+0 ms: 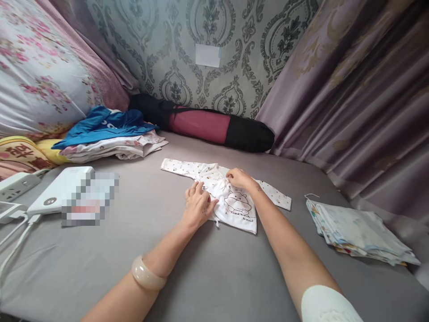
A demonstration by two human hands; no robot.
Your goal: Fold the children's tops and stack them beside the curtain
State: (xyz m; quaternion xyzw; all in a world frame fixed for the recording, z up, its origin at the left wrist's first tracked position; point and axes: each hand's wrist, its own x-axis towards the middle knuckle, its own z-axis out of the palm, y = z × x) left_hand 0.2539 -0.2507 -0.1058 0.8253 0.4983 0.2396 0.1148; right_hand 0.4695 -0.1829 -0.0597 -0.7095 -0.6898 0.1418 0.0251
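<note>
A small white baby shirt [239, 214] lies spread on the grey bed sheet, its two printed sleeves stretched out to the sides. A cartoon animal and lettering show on its front, and a thin tie hangs at the lower hem. My left hand [199, 203] rests on the left side of the shirt, fingers bent but apart, thumb on the cloth. At the neckline, my right hand [239, 178] pinches the fabric near the collar between thumb and fingers. The fingertips of that hand are partly hidden.
Folded cloths [358, 230] lie stacked at right. Folded clothes topped by a blue garment [107, 125] sit back left, beside a floral pillow [43, 76]. A white power bank [62, 190], cables and a power strip [20, 185] are at left. A black-and-red bag [201, 125] lies along the wall.
</note>
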